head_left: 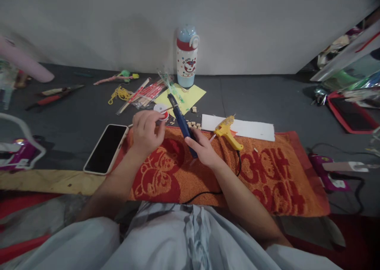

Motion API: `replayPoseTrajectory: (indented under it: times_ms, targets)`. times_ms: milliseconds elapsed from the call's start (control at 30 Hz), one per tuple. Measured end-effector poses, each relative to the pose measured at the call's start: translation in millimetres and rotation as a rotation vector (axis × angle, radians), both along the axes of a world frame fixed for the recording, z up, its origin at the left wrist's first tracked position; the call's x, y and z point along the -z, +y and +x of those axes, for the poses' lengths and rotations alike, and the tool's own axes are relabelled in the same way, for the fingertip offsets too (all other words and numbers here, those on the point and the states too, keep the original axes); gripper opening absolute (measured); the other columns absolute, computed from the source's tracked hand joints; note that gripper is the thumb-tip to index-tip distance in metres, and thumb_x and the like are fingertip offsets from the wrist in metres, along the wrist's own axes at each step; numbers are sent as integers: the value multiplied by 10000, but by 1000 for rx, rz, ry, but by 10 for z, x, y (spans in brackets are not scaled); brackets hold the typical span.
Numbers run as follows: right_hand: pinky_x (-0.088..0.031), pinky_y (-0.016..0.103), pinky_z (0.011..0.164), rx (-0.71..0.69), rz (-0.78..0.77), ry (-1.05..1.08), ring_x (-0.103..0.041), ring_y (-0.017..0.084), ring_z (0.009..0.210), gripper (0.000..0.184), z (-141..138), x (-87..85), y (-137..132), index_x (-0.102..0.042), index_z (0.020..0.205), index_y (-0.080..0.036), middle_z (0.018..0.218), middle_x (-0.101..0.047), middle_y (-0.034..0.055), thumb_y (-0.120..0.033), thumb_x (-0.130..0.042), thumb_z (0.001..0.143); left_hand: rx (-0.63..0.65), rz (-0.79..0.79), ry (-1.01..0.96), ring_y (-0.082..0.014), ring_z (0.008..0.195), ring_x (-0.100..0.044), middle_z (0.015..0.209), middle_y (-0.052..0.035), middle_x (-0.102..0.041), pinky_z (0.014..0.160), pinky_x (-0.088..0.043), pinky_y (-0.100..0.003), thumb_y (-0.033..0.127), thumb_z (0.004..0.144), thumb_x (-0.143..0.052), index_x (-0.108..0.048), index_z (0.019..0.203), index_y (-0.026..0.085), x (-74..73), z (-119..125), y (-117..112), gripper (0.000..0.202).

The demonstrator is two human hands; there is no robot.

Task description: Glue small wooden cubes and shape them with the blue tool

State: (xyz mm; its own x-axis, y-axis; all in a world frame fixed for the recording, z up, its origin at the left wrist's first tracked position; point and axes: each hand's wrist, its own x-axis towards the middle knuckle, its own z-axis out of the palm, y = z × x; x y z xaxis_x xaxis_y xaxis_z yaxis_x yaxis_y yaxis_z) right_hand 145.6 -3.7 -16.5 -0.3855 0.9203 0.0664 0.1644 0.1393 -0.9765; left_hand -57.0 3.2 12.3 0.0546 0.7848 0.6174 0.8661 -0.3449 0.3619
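Observation:
My right hand (204, 145) is closed around a dark blue utility knife (183, 123), which points up and to the left. Close to it on the left, my left hand (148, 129) has its fingers pinched on a thin wooden stick (166, 110). The stick's free end reaches toward the knife's tip. Beneath both hands lies an orange and red towel (190, 179). Small cut wooden pieces (194, 125) sit along the towel's far edge, beside a white and red round item (160, 109).
A yellow glue gun (227, 131) rests across a white strip (258, 129). Behind stand a bottle (187, 60) and yellow paper (196, 96). To the left are a phone (106, 149), packaged chopsticks (148, 94), yellow string (118, 94) and pliers (56, 97).

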Motion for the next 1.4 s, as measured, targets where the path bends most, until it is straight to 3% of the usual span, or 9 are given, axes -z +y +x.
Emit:
replayPoseTrajectory:
  times_ms: [100,233,367,500,633,967,1200,1300,1400]
  targets:
    - [-431,387,978,-3,-9,80,-561,239,1049,462,-28,15,0,-544,1173,-181,1097,-628,78,-533,-475,882,98,-202,-101,-209,858,-640,876,-69,-694,847,-486,-361,394,833,-571,-609,908,189,78,112,-33,222]
    - [-419,396,1014,-28,-22,115,-561,241,1094,516,-61,44,-21,-512,1224,-192,1158,-626,85,-569,-471,876,336,-535,-456,-221,927,-659,1023,-101,-697,842,-516,-354,541,838,-537,-585,1096,156,206,247,-16,466]
    - [-387,418,1065,-70,13,116,-536,254,1179,566,-88,55,-48,-474,1284,-181,1270,-585,119,-583,-455,886,489,-658,-799,-250,1021,-647,1103,-120,-684,919,-508,-390,595,757,-634,-588,1126,156,263,341,0,576]
    - [-386,438,1071,-86,46,113,-522,272,1212,631,-103,62,-63,-484,1269,-128,1261,-575,164,-624,-436,882,565,-683,-934,-261,1073,-629,1147,-124,-667,941,-503,-407,570,728,-690,-577,1160,174,258,375,-23,598]
    - [-375,432,1088,-78,47,83,-501,270,1248,668,-119,64,-82,-496,1253,-112,1306,-550,174,-657,-412,876,511,-618,-942,-257,1105,-611,1166,-128,-653,965,-491,-400,556,722,-705,-571,1144,170,297,365,-40,588]
    - [-379,431,1087,-40,56,81,-501,271,1259,556,-140,21,-115,-526,1227,-161,1272,-598,133,-595,-445,889,435,-531,-942,-266,1159,-583,1211,-142,-623,990,-475,-408,569,745,-672,-559,1136,165,376,385,-83,573]
    - [-447,426,1016,-41,16,92,-576,253,1142,578,-175,67,-100,-501,1285,-168,1253,-606,122,-592,-420,900,434,-570,-966,-244,1084,-621,1125,-120,-664,952,-487,-392,537,739,-689,-546,1107,174,335,394,-42,536]
    - [-442,419,1026,-38,9,109,-569,253,1157,610,-175,64,-97,-482,1307,-148,1264,-598,134,-595,-424,896,439,-578,-856,-239,1030,-638,1070,-110,-678,918,-498,-376,548,746,-663,-551,1103,170,283,352,-16,532]
    - [-442,423,1017,-40,33,106,-570,266,1148,589,-142,40,-96,-493,1283,-133,1251,-603,145,-576,-437,899,325,-462,-576,-203,861,-652,937,-85,-681,813,-515,-342,513,813,-569,-568,1064,158,234,252,-26,434]
